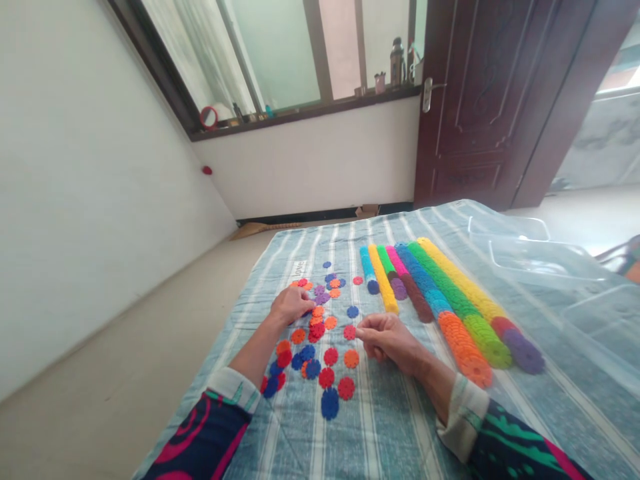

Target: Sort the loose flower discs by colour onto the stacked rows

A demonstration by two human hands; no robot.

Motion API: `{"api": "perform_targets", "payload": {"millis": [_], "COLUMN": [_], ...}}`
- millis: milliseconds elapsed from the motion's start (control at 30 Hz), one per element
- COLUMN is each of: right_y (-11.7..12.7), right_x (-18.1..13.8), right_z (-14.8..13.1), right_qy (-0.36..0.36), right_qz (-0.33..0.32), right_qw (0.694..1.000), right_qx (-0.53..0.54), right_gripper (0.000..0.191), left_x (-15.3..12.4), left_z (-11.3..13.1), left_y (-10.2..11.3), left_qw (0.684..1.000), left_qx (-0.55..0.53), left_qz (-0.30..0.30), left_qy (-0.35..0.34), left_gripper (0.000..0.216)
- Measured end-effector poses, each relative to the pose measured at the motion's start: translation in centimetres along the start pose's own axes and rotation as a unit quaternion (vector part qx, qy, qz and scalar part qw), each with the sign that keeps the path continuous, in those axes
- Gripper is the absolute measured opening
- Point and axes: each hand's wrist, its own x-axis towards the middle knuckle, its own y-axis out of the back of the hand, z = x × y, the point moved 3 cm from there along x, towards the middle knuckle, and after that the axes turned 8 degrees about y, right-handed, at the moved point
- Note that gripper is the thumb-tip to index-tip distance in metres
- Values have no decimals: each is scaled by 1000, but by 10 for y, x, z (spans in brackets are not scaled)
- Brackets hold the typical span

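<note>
Loose plastic snowflake discs in red, orange, blue and purple lie scattered on the striped cloth, several of them overlapping. My right hand (393, 341) is closed in a pinch at the edge of a red snowflake disc (349, 332). Among the upper discs, my left hand (291, 305) has its fingertips pressed together beside a purple disc (323, 298); what they hold, if anything, is hidden. Closer to me lie a blue disc (330, 404) and another red disc (346, 388). Right of my right hand, long overlapping rows of discs include a yellow row (457, 277) and an orange stretch (464, 350).
The striped cloth (385, 427) covers a bed-like surface. Clear plastic containers (543, 259) stand at its right side. Beyond are a window ledge (310, 110) with small items and a dark red door (480, 100). A white wall (75, 167) rises on the left.
</note>
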Motion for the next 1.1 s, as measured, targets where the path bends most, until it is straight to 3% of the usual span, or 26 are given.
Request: {"api": "perform_targets", "payload": {"millis": [300,467,633,900,1100], "right_y": [-1,-1,-1,1,0], "right_x": [1,3,4,6,8], "right_z": [0,-1,-1,0,1], "right_qy": [-5,-6,-4,-1,10], "right_qz": [9,6,4,-1,-17], "right_qw": [1000,1000,1000,1000,1000], "right_qx": [0,3,12,5,2], "right_gripper": [32,29,27,22,19], "left_x": [-3,-5,-10,-12,-4], "left_z": [-5,6,54,154,188], "left_y": [-1,13,8,-38,-60], "left_qw": [973,966,946,928,936], "left_qx": [-217,-253,-296,-283,-186], "left_qz": [-73,-56,-103,-111,-104], "left_qy": [18,-18,-82,-217,-281], "left_gripper": [10,9,11,10,11]}}
